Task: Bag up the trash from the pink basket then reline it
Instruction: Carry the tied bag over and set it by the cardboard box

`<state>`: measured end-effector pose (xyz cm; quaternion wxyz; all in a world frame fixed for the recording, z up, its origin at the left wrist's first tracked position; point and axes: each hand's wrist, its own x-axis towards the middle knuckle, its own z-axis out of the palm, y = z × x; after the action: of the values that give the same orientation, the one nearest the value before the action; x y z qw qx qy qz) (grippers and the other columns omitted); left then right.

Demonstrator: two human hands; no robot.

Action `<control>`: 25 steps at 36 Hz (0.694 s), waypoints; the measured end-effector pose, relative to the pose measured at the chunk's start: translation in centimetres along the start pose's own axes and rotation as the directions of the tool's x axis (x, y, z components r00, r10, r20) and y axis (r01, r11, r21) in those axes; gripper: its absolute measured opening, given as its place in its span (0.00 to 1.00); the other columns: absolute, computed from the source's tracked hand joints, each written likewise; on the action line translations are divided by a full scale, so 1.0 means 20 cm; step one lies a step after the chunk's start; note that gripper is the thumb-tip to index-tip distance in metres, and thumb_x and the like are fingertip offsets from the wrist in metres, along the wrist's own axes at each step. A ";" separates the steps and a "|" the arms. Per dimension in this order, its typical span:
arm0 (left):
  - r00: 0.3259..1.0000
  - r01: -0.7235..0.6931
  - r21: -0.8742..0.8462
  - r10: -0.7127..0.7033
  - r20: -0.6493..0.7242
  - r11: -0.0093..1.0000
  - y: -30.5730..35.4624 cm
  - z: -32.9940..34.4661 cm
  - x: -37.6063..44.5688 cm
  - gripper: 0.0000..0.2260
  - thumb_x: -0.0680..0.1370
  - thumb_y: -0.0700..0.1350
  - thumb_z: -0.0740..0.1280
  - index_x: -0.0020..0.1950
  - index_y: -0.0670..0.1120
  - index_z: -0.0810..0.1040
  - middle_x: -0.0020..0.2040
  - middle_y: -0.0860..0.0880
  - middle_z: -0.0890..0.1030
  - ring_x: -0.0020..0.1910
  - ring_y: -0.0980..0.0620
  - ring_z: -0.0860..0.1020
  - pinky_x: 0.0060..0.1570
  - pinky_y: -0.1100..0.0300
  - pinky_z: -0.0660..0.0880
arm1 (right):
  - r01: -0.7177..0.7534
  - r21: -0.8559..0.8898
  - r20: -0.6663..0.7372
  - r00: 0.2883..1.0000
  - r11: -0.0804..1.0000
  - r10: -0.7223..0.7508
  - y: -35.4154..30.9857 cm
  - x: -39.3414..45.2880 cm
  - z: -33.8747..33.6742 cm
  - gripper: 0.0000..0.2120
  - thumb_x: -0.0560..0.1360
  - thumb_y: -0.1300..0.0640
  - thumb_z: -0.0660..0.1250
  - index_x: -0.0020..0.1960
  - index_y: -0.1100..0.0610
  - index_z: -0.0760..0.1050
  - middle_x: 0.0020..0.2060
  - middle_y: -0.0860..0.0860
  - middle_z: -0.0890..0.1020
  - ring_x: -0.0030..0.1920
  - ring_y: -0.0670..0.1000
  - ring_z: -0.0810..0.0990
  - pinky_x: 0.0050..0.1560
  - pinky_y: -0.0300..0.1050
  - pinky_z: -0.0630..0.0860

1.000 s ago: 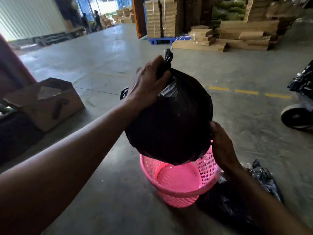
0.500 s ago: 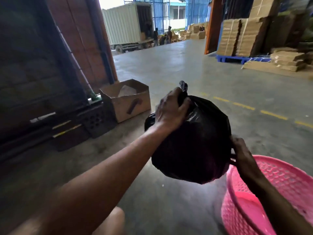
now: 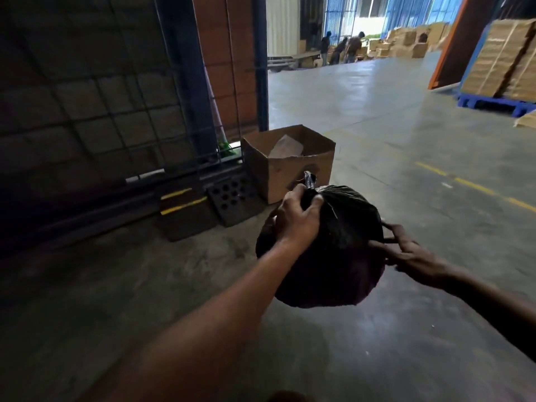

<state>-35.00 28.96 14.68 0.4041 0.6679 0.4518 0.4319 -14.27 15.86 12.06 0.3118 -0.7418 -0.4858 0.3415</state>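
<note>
A: Going left to right, what matters for us?

B: First the open cardboard box [image 3: 290,166] on the floor [image 3: 406,158] by the dark rack. It looks like a fair drop spot, though that's our guess.

A: And our grip?

B: Our left hand [image 3: 298,219] is clenched around the twisted neck of the black trash bag [image 3: 333,256], which hangs full in the air, clear of the floor. We should keep that neck pinched tight so nothing spills.

A: The other side?

B: Our right hand [image 3: 409,253] presses spread fingers against the bag's flank, steadying, not gripping. The pink basket isn't in view; relining it waits.
</note>
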 end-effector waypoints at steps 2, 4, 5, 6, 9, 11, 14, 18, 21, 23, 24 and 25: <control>0.999 0.018 -0.015 -0.019 -0.036 1.000 -0.08 -0.03 0.07 0.27 0.69 0.66 0.61 0.60 0.51 0.80 0.58 0.47 0.83 0.59 0.45 0.81 0.63 0.43 0.76 | 0.029 0.098 0.026 0.999 0.995 -0.032 -0.07 0.08 0.06 0.59 0.48 0.16 0.68 0.75 0.38 0.59 0.67 0.51 0.78 0.60 0.52 0.82 0.51 0.46 0.81; 0.996 0.055 -0.070 -0.060 -0.072 0.996 -0.18 -0.03 0.16 0.25 0.69 0.65 0.63 0.59 0.53 0.80 0.60 0.48 0.83 0.61 0.44 0.81 0.66 0.43 0.75 | 0.052 0.176 0.086 0.994 0.983 -0.068 -0.11 0.17 0.13 0.57 0.51 0.19 0.71 0.75 0.36 0.58 0.69 0.48 0.76 0.63 0.50 0.80 0.53 0.43 0.81; 0.994 0.069 -0.079 -0.075 -0.077 0.994 -0.24 -0.02 0.22 0.24 0.69 0.65 0.64 0.59 0.54 0.80 0.61 0.48 0.83 0.61 0.44 0.81 0.66 0.44 0.75 | 0.055 0.182 0.107 0.991 0.982 -0.075 -0.11 0.22 0.17 0.56 0.53 0.20 0.72 0.75 0.33 0.56 0.70 0.47 0.74 0.67 0.51 0.78 0.60 0.48 0.80; 0.993 0.083 -0.070 -0.088 -0.077 0.994 -0.30 -0.01 0.27 0.23 0.69 0.65 0.64 0.58 0.54 0.80 0.60 0.47 0.83 0.61 0.44 0.81 0.65 0.43 0.76 | 0.061 0.178 0.123 0.989 0.982 -0.084 -0.10 0.28 0.21 0.55 0.54 0.21 0.73 0.75 0.31 0.54 0.71 0.47 0.73 0.69 0.52 0.76 0.66 0.52 0.77; 0.993 0.099 -0.023 -0.100 -0.065 0.995 -0.49 0.00 0.41 0.22 0.70 0.64 0.66 0.57 0.52 0.79 0.57 0.47 0.84 0.59 0.43 0.82 0.62 0.41 0.77 | 0.086 0.151 0.109 0.989 0.985 -0.103 -0.04 0.48 0.34 0.65 0.51 0.20 0.72 0.80 0.36 0.46 0.76 0.50 0.68 0.75 0.54 0.70 0.73 0.56 0.71; 0.992 0.102 0.024 -0.100 -0.074 0.995 -0.58 0.01 0.51 0.21 0.70 0.64 0.65 0.55 0.52 0.79 0.56 0.47 0.83 0.58 0.44 0.81 0.63 0.42 0.76 | 0.081 0.153 0.109 0.989 0.985 -0.099 -0.02 0.63 0.44 0.70 0.49 0.18 0.70 0.81 0.39 0.42 0.79 0.52 0.65 0.76 0.54 0.68 0.75 0.55 0.69; 0.988 0.127 0.074 -0.119 -0.098 0.989 -0.71 0.00 0.68 0.18 0.69 0.63 0.64 0.51 0.54 0.78 0.56 0.48 0.82 0.58 0.45 0.80 0.64 0.44 0.75 | 0.057 0.186 0.121 0.989 0.981 -0.081 0.03 0.92 0.58 0.72 0.49 0.17 0.69 0.81 0.40 0.38 0.80 0.51 0.64 0.77 0.53 0.66 0.76 0.54 0.67; 0.984 0.151 0.133 -0.136 -0.110 0.980 -0.89 0.00 0.96 0.20 0.70 0.61 0.66 0.54 0.49 0.80 0.58 0.45 0.82 0.60 0.45 0.80 0.65 0.46 0.75 | 0.049 0.203 0.148 0.986 0.978 -0.080 0.10 1.34 0.75 0.69 0.53 0.19 0.70 0.81 0.40 0.36 0.82 0.49 0.59 0.80 0.51 0.61 0.79 0.55 0.63; 0.984 0.145 0.159 -0.125 -0.128 0.977 -0.98 -0.01 1.15 0.20 0.71 0.56 0.66 0.58 0.45 0.80 0.60 0.43 0.82 0.61 0.44 0.79 0.66 0.48 0.74 | 0.058 0.222 0.137 0.986 0.973 -0.090 0.11 1.61 0.85 0.70 0.53 0.18 0.69 0.81 0.41 0.35 0.82 0.52 0.56 0.81 0.53 0.58 0.79 0.55 0.62; 0.983 0.139 0.192 -0.113 -0.142 0.971 -1.06 0.00 1.29 0.15 0.72 0.54 0.66 0.52 0.47 0.79 0.56 0.42 0.83 0.58 0.42 0.80 0.62 0.48 0.76 | 0.069 0.207 0.124 0.988 0.976 -0.096 0.10 1.77 0.90 0.65 0.59 0.21 0.69 0.80 0.39 0.33 0.82 0.55 0.58 0.80 0.56 0.60 0.79 0.56 0.62; 0.985 0.138 0.225 -0.109 -0.137 0.965 -1.07 -0.01 1.32 0.11 0.72 0.54 0.66 0.49 0.49 0.78 0.54 0.42 0.83 0.55 0.42 0.81 0.59 0.49 0.77 | 0.084 0.178 0.106 0.989 0.981 -0.104 0.08 1.82 0.92 0.61 0.63 0.24 0.69 0.80 0.38 0.32 0.81 0.56 0.60 0.80 0.58 0.62 0.78 0.55 0.62; 0.984 0.139 0.252 -0.104 -0.145 0.958 -1.13 -0.01 1.39 0.09 0.73 0.53 0.66 0.48 0.50 0.77 0.52 0.43 0.83 0.53 0.43 0.81 0.57 0.51 0.76 | 0.096 0.147 0.098 0.989 0.984 -0.112 0.08 1.91 0.94 0.57 0.67 0.28 0.69 0.79 0.37 0.31 0.80 0.58 0.62 0.79 0.60 0.64 0.78 0.55 0.63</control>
<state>-34.78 61.53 -0.30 0.3079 0.6567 0.5704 0.3855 -17.50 53.49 -7.73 0.3551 -0.6721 -0.5141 0.3974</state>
